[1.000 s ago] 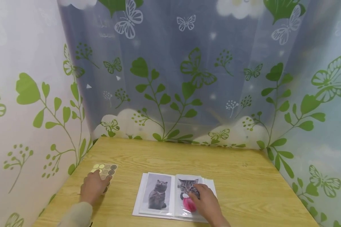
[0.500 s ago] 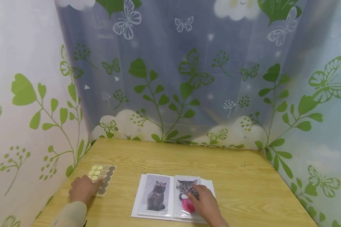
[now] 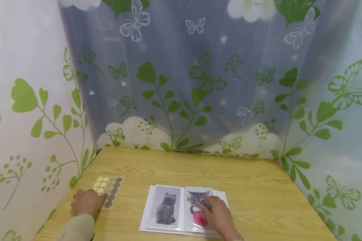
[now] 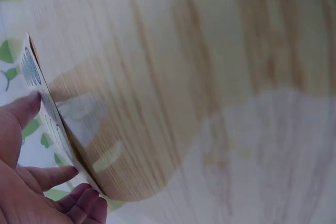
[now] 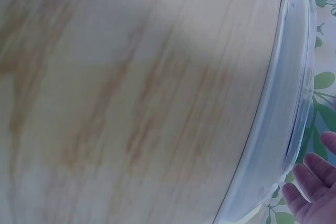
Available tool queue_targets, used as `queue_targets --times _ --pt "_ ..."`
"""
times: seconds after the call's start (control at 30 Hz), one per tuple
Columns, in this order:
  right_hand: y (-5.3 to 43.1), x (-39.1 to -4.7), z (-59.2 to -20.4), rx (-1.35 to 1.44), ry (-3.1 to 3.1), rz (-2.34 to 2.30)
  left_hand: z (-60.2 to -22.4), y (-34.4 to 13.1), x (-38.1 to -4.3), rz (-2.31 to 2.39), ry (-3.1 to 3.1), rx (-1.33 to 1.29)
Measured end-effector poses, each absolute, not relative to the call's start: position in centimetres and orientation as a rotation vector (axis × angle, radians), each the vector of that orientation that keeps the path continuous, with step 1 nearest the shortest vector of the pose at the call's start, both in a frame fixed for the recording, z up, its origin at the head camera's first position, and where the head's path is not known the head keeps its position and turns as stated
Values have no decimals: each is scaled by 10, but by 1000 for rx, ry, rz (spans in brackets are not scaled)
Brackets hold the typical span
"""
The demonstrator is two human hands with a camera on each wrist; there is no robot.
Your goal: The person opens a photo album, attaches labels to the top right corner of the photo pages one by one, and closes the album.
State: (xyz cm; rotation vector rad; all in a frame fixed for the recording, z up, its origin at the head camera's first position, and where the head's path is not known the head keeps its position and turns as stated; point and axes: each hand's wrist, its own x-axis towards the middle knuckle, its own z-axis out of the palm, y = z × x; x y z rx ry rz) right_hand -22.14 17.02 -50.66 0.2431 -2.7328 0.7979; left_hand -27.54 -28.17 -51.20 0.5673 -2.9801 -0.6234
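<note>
A sheet of round stickers [image 3: 114,191], in rows of yellow, beige and dark grey, lies toward the table's left side. Over its left part is my left hand [image 3: 86,201]. In the left wrist view the thumb and index fingertip touch the sheet [image 4: 50,107], while the other fingers bend at its lower end. An open white photo album [image 3: 143,221] lies at front centre, with a grey cat photo [image 3: 166,208] on the left page. My right hand [image 3: 219,212] rests on the right page, partly covering a photo of a tabby with a pink ball [image 3: 199,218].
The album's page stack [image 5: 273,119] curves up along its edge in the right wrist view. The wood-grain table [image 3: 181,167] is enclosed by printed curtains [image 3: 175,100] with leaves and butterflies at the back and both sides.
My left hand has shifted left and slightly toward me, uncovering more of the stickers. My right hand stays on the album page. The head view has moved slightly.
</note>
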Motion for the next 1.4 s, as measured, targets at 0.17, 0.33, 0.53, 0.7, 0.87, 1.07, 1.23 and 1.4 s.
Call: queue_targets --times 0.17,0.33,0.53,0.7,0.87,1.07,1.23,1.4 --pt "170 -222 -509 230 -2743 796 -512 -281 -273 -620 -2998 579" --pt "171 -223 -510 228 -2757 797 -511 -281 -276 -590 -3045 555" --pt "171 -225 -510 207 -2779 792 -513 -279 -280 -603 -3002 558" --pt "171 -225 -510 202 -2787 785 -509 -273 -282 -676 -2990 526" --pt "171 -225 -510 203 -2787 783 -503 -265 -282 -848 -2963 468" --pt "169 -227 -506 215 -2789 779 -497 -252 -284 -985 -2935 375" --pt "167 -226 -506 236 -2762 804 -492 -236 -286 -1044 -2919 314" --pt "167 -226 -507 269 -2723 794 -485 -213 -288 -1112 -2862 254"
